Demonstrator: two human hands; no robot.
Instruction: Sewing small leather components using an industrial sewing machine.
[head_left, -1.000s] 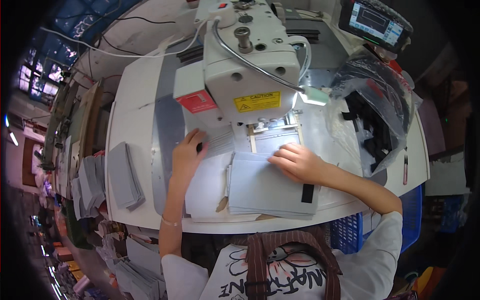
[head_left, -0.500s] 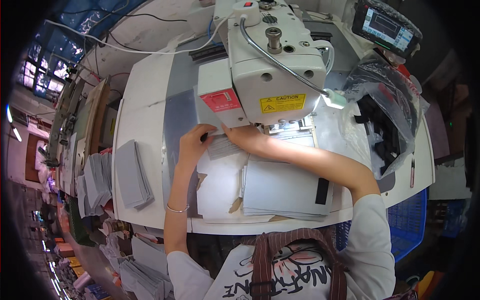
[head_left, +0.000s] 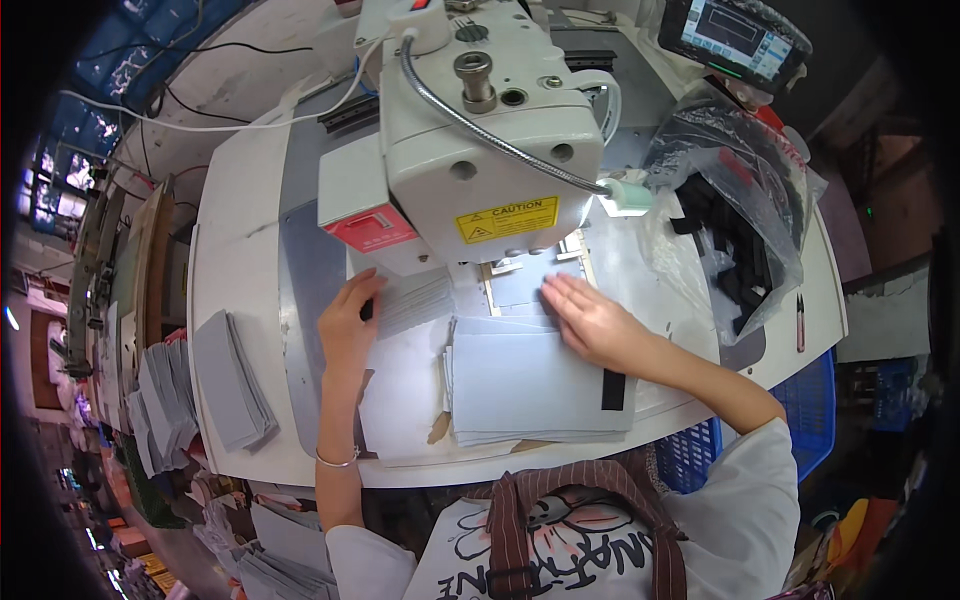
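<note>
Under the head of a white industrial sewing machine (head_left: 490, 150) lies a light grey fabric panel (head_left: 522, 285), inside the metal clamp frame. My right hand (head_left: 600, 325) has its fingers stretched out flat, the tips at the panel's right side. At the left, my left hand (head_left: 345, 320) is curled with a small black strip (head_left: 366, 310) between its fingers, beside a stack of grey panels (head_left: 415, 300). Nearer to me sits another pile of grey panels (head_left: 530, 380), the top one bearing a black strip (head_left: 613, 390) at its right edge.
Right of the machine, a clear plastic bag (head_left: 740, 240) holds many black strips. A pen-like tool (head_left: 800, 323) lies near the table's right edge. Further grey stacks (head_left: 235, 385) rest at the left. A lit control screen (head_left: 730, 40) stands back right; a blue basket (head_left: 808, 415) is below.
My right hand has moved from beside my left hand over to the clamp frame, where a grey panel now lies. My left hand stays by the stack. The view has shifted somewhat.
</note>
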